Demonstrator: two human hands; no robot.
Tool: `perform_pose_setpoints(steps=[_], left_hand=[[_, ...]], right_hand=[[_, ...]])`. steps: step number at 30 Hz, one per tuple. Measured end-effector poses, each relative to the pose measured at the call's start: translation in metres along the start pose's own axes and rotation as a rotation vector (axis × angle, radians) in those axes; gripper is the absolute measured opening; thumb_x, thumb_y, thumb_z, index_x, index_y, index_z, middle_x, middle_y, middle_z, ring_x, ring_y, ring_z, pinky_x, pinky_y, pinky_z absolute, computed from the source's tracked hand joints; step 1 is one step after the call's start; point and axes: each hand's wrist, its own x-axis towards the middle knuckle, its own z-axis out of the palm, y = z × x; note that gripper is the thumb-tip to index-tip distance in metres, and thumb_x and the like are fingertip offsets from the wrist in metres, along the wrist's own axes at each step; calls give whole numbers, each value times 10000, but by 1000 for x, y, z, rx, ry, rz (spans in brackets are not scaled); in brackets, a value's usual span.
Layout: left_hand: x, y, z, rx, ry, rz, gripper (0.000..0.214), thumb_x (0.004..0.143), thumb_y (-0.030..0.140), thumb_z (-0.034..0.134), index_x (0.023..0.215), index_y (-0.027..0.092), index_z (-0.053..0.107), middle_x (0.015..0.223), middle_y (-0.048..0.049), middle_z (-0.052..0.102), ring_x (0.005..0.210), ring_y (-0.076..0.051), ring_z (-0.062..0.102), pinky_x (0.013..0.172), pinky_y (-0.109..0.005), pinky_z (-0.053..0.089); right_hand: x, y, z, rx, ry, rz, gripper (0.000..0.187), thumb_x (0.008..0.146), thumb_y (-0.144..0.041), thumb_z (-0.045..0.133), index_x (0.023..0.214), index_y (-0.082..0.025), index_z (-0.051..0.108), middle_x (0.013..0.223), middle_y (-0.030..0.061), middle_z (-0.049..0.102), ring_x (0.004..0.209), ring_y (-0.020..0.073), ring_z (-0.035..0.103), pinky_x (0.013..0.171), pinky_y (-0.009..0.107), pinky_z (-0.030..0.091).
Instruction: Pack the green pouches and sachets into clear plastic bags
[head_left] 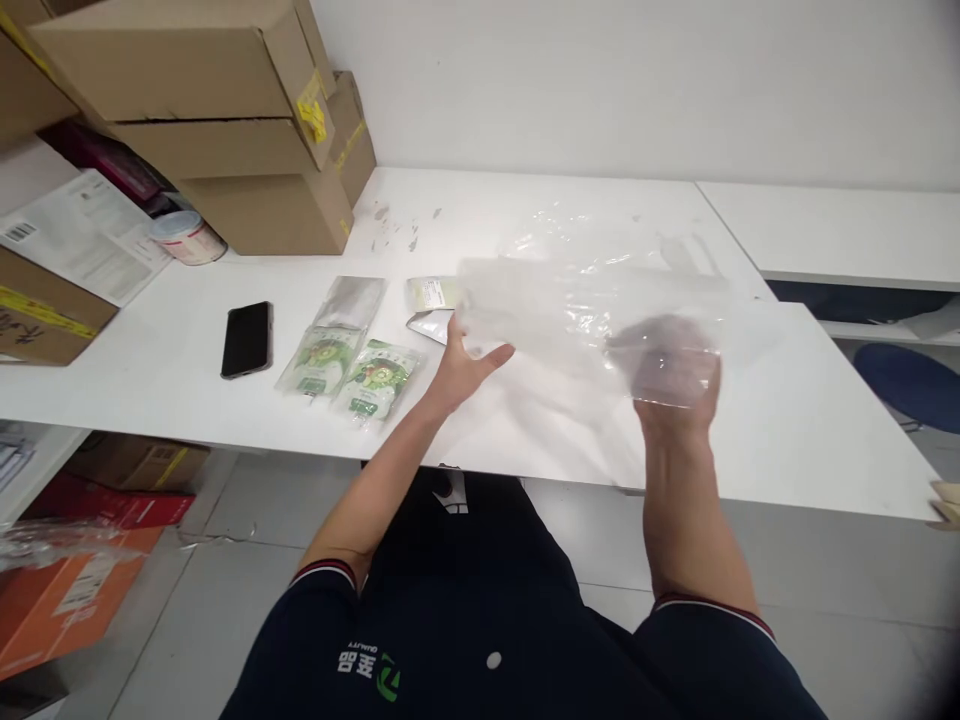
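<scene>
Holding: both hands grip one clear plastic bag point(592, 300) just above the table point(810, 430), near its front edge.
Wearer: dark short sleeves with striped cuffs, dark top with a green-and-white logo, lowest in the head view.
Left hand point(463, 362): fingers closed on the bag's left edge, thumb pointing right along the lower border.
Right hand point(670, 372): blurred and seen through the film; fingers curled around the bag's lower right part, pinching the plastic.
Bag: transparent, crinkled, spread wide between the two hands; the white top shows through it.
Green packets point(351, 370): two small pouches with green printed labels, flat on the table just left of the left hand, side by side and touching.
Silver pouch point(352, 300): flat, just behind the green packets.
Third pouch point(433, 305): pale label with a silver underside, partly behind the bag's left edge.
Phone point(247, 338): black, screen dark, flat, left of the packets and apart from them.
Tin point(187, 237): small, round, lying on its side against the cartons.
Paper sheet point(82, 235): printed, with a barcode, far left.
Cardboard boxes point(225, 110): stacked at the far left corner, yellow tape on the edges.
Wall point(637, 80): white, behind the table.
Second surface point(847, 230): white, adjoining at the far right.
</scene>
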Motion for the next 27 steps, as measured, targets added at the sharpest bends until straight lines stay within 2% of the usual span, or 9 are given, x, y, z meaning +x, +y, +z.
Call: perform_pose_setpoints(steps=[4,7,10,12,16,20,23,25,27], left_hand=[[-16,-11,-21,34,169,78,864,727,552,788,1447,283,393,1327,-111,594,1145,-228,620,892,-367,545],[-30,-11,-53,177,173,-32,469,779,574,704,1054,193,706,869,-37,688,804,-167,634,724,-286,515],[-36,-5,-81,410,213,-50,377,817,537,645,715,184,731,637,4,577,634,-125,520,618,-257,424],[-30,-1,-96,490,219,-85,386,816,521,637,649,180,705,542,24,491,557,-110,451,549,-250,355],[3,2,-118,494,254,-218,376,811,481,639,625,154,658,488,25,476,470,-94,409,480,-239,306],[21,-1,-119,302,399,-155,448,877,507,591,1175,174,632,931,-84,722,620,-134,622,606,-267,499],[-4,-4,-103,319,320,-4,641,898,563,582,1445,276,411,1332,-138,615,976,-214,687,853,-381,554],[-34,-6,-89,397,169,51,717,900,578,580,1508,310,310,1497,-145,473,1219,-275,600,974,-456,517],[-65,-8,-78,555,47,112,666,912,560,574,1488,303,361,1560,-134,390,1391,-316,443,1099,-529,416]], right_hand=[[-26,29,-3,-101,-150,381,147,679,-275,718,653,-213,588,651,-4,629,606,169,646,632,348,575],[-43,45,-5,-181,-295,669,131,717,-273,699,686,-206,590,713,32,695,672,195,691,677,337,575],[-49,55,-2,-181,-475,797,200,694,-201,707,874,-219,620,818,24,739,696,192,700,658,317,569],[-48,61,2,-246,-610,781,326,681,-150,700,987,-220,609,818,19,745,676,179,685,620,294,556],[-42,76,18,-371,-699,676,228,730,-152,667,934,-204,578,802,35,745,657,178,680,560,273,525],[-29,96,36,-356,-618,622,192,787,-211,650,951,-203,551,833,45,739,667,169,678,591,278,525],[-6,106,37,-562,-520,454,277,838,-346,641,1054,-199,548,904,78,728,737,198,678,677,333,541],[15,110,31,-808,-381,235,330,836,-418,646,1062,-196,553,964,113,708,843,240,667,778,390,532],[35,113,23,-975,-256,121,378,782,-435,698,1034,-192,556,993,143,685,916,282,642,850,441,505]])
